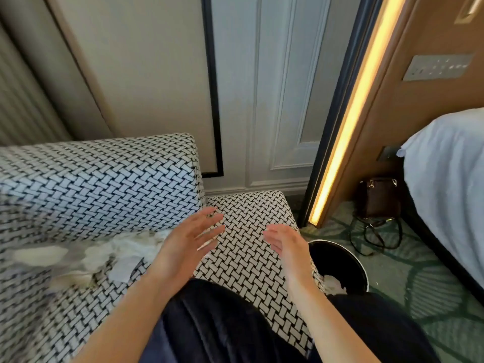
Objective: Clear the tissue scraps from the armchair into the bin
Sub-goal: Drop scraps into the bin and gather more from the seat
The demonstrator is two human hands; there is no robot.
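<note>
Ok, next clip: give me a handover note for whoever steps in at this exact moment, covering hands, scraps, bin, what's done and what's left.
Left hand: open, fingers spread, nothing in its grip, over the armchair just right of the scraps.
Right hand: open and empty, close to the bin.
Tissue scraps: loose pile on the armchair seat, left of the left hand.
Bin: on the carpet at the armchair's right side, with a tissue wad already inside.
Done: some tissue binned.
Left: gather the pile and drop it in the bin.
</note>
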